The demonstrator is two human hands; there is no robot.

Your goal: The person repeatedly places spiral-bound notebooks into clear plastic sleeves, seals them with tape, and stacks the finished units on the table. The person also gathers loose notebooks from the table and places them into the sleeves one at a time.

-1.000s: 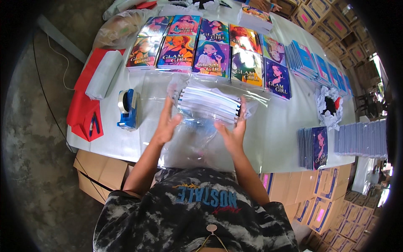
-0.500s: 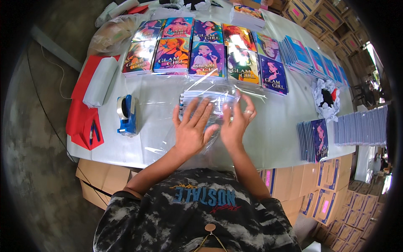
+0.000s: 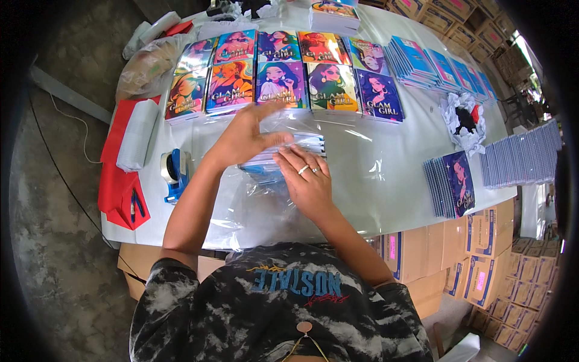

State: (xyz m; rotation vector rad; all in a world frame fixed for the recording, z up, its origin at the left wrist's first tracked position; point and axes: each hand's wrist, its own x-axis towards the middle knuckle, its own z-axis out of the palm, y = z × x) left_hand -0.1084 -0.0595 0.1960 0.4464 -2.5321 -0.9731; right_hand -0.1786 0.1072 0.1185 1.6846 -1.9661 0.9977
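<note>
A stack of thin booklets [image 3: 304, 142] lies wrapped in a clear plastic bag [image 3: 265, 199] on the white table [image 3: 398, 163]. My right hand [image 3: 309, 181] presses flat on the near side of the bagged stack, fingers spread, a ring on one finger. Over the stack's left end hovers my left hand [image 3: 247, 134], fingers extended and thumb resting on the plastic on top of it. Neither hand grips the stack.
Two rows of colourful illustrated booklets [image 3: 280, 75] line the far side, with blue stacks [image 3: 434, 63] to the right. A blue tape dispenser [image 3: 174, 174], red folder [image 3: 120, 181] and white roll [image 3: 137, 136] lie left. More booklets [image 3: 452, 184] and cardboard boxes [image 3: 482, 253] sit right.
The stack has gone from being held upright between both hands to lying flat in the bag. My left hand has lifted off it and moved left; my right hand stays pressed down.
</note>
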